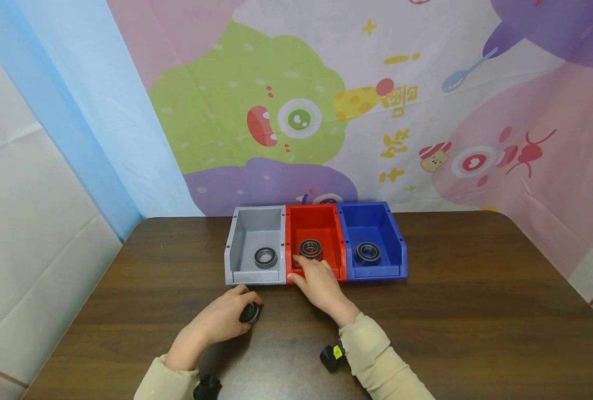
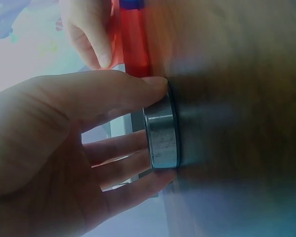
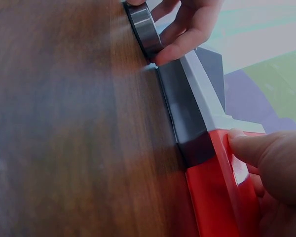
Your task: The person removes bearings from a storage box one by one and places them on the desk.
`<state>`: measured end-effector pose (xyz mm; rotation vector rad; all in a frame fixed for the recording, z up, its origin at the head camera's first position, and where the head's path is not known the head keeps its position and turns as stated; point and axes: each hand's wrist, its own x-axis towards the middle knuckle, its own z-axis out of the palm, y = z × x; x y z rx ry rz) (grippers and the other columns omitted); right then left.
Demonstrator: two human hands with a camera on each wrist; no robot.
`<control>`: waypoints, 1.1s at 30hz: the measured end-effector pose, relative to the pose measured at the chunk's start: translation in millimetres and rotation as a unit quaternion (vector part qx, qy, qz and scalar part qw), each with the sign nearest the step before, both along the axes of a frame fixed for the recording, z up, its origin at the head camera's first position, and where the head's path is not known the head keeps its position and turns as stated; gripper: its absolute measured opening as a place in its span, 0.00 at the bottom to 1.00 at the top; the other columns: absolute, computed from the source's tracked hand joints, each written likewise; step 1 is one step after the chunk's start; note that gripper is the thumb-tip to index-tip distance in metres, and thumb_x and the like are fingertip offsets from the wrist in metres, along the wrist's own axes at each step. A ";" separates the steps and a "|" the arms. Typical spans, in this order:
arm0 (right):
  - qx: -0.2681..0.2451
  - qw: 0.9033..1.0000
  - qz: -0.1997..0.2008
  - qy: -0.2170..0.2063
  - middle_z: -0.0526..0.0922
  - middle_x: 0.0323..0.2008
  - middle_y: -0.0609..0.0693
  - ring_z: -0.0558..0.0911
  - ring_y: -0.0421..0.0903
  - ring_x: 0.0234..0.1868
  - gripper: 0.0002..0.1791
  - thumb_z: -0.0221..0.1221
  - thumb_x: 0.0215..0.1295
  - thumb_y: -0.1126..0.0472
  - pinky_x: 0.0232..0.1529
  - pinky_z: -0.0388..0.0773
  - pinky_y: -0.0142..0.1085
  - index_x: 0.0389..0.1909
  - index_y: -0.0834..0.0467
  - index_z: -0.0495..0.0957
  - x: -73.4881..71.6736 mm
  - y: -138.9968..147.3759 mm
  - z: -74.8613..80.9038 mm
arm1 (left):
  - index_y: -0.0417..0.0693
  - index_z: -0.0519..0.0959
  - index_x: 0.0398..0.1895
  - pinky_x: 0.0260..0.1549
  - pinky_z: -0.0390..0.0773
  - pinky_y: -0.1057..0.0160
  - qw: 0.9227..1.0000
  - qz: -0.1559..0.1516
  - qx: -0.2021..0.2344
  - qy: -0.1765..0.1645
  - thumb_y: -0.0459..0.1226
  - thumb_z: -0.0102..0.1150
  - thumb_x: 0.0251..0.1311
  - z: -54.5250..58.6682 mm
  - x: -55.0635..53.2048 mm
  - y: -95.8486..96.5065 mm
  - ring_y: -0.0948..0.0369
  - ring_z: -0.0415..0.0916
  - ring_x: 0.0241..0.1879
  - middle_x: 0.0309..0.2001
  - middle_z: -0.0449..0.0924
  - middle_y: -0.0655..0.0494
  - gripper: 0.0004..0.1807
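Note:
My left hand (image 1: 221,316) pinches a bearing (image 2: 163,133) on edge between thumb and fingers, close over the table in front of the grey bin (image 1: 228,261). The right hand (image 1: 321,286) grips the front left corner of the red bin (image 1: 316,219). Its thumb lies on the rim by the grey bin, and its other fingers reach inside behind the front lip. Just beyond those fingers, another bearing (image 1: 310,249) lies in the red bin. One bearing (image 1: 265,258) lies flat in the grey bin, and one more (image 1: 368,253) in the blue bin (image 1: 398,250).
The three bins stand side by side near the back edge of the brown wooden table (image 1: 476,311). Behind them hangs a cartoon-printed cloth (image 1: 256,66). A pale wall panel (image 1: 31,211) rises at the left. Black wrist cameras (image 1: 332,357) sit at both sleeves.

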<state>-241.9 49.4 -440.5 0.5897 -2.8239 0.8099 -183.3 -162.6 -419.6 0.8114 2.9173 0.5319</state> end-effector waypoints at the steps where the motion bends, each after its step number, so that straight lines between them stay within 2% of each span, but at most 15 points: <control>1: 0.000 1.000 0.001 0.002 0.79 0.50 0.54 0.78 0.52 0.49 0.25 0.57 0.60 0.50 0.48 0.66 0.40 0.55 0.59 0.72 0.1 0.1 0.0 | 0.46 0.77 0.42 0.38 0.74 0.57 1.000 -0.004 0.001 0.002 0.31 0.68 0.38 0.0 -0.1 -0.4 0.58 0.73 0.37 0.39 0.72 0.53 0.21; 8: 0.003 1.000 0.004 0.022 0.80 0.49 0.54 0.78 0.51 0.48 0.24 0.58 0.60 0.51 0.48 0.67 0.40 0.54 0.61 0.73 0.7 0.6 0.0 | 0.44 0.77 0.43 0.39 0.74 0.58 1.000 -0.021 0.011 0.012 0.33 0.68 0.39 0.9 -0.5 -2.0 0.58 0.73 0.37 0.39 0.73 0.51 0.22; 15: 0.003 1.000 0.003 0.019 0.80 0.49 0.54 0.78 0.51 0.48 0.25 0.58 0.60 0.51 0.48 0.66 0.40 0.54 0.60 0.73 0.9 0.3 -0.7 | 0.45 0.76 0.43 0.41 0.73 0.56 1.000 0.019 0.022 -0.008 0.40 0.65 0.47 0.9 -1.3 -1.0 0.58 0.74 0.40 0.41 0.74 0.53 0.19; 20: 0.002 1.000 0.005 0.021 0.80 0.49 0.53 0.78 0.51 0.48 0.24 0.57 0.60 0.51 0.48 0.67 0.40 0.53 0.61 0.73 0.8 -0.4 -1.0 | 0.45 0.77 0.41 0.44 0.73 0.55 0.998 0.051 0.021 -0.003 0.41 0.61 0.53 1.7 -1.8 2.8 0.56 0.75 0.42 0.40 0.75 0.54 0.14; 23: 0.001 1.000 0.007 0.022 0.80 0.48 0.54 0.78 0.51 0.48 0.23 0.58 0.60 0.52 0.48 0.67 0.41 0.52 0.61 0.74 1.3 -0.6 -0.8 | 0.45 0.78 0.38 0.43 0.74 0.55 0.997 0.076 0.024 0.021 0.39 0.61 0.53 4.7 -3.8 6.4 0.56 0.76 0.40 0.38 0.76 0.54 0.11; 29: -0.005 1.000 0.008 0.020 0.81 0.47 0.54 0.79 0.51 0.47 0.22 0.58 0.59 0.52 0.48 0.67 0.40 0.50 0.61 0.75 2.0 -0.3 0.4 | 0.48 0.77 0.27 0.26 0.72 0.60 0.987 0.130 0.037 0.090 0.36 0.62 0.50 13.3 -10.9 15.3 0.61 0.71 0.25 0.25 0.72 0.58 0.03; 33: -0.006 1.000 0.008 0.020 0.81 0.46 0.54 0.79 0.51 0.45 0.21 0.58 0.59 0.52 0.46 0.67 0.40 0.49 0.61 0.75 1.7 -0.1 0.7 | 0.46 0.77 0.27 0.23 0.71 0.61 0.979 0.154 0.054 0.122 0.35 0.61 0.50 20.2 -19.8 21.8 0.62 0.70 0.23 0.25 0.72 0.57 0.03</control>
